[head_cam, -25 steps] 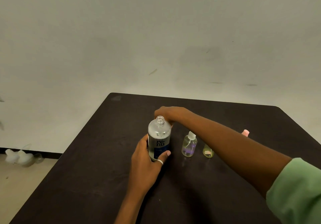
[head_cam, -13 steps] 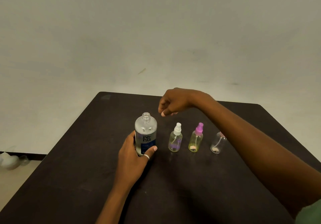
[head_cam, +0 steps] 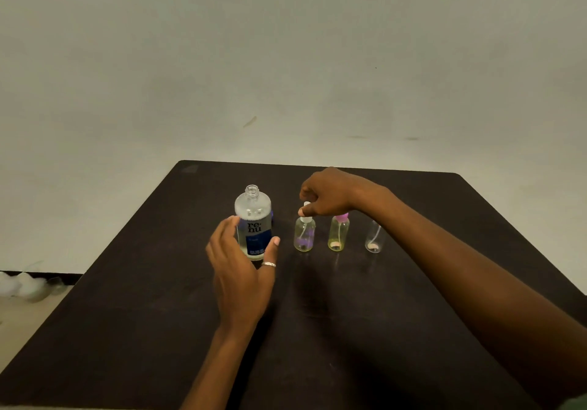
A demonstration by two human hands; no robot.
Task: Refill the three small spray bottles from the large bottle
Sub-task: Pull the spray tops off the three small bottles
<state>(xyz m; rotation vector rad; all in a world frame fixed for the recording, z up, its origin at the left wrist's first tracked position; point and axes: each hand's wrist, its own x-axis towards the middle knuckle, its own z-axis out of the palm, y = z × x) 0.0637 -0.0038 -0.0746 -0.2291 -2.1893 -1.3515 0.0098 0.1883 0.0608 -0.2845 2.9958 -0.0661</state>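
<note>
"Where's the big bottle (head_cam: 253,222)?"

"Standing open, mid-surface (head_cam: 127,314). At its 3 o'clock, in a row: the white-top bottle (head_cam: 305,234), the pink-top bottle (head_cam: 338,234) and the clear bottle (head_cam: 374,238)."

"The hands?"

"The left hand (head_cam: 241,269), at 6 o'clock, curves round the big bottle. Gripping? Can't tell. The right hand (head_cam: 330,193) pinches the white-top bottle's top."

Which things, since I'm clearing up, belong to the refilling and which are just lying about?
Job: large bottle, uncapped; white-topped spray bottle; purple-topped spray bottle; clear spray bottle.
Lying about: whitish objects on the floor, left of the table.
</note>
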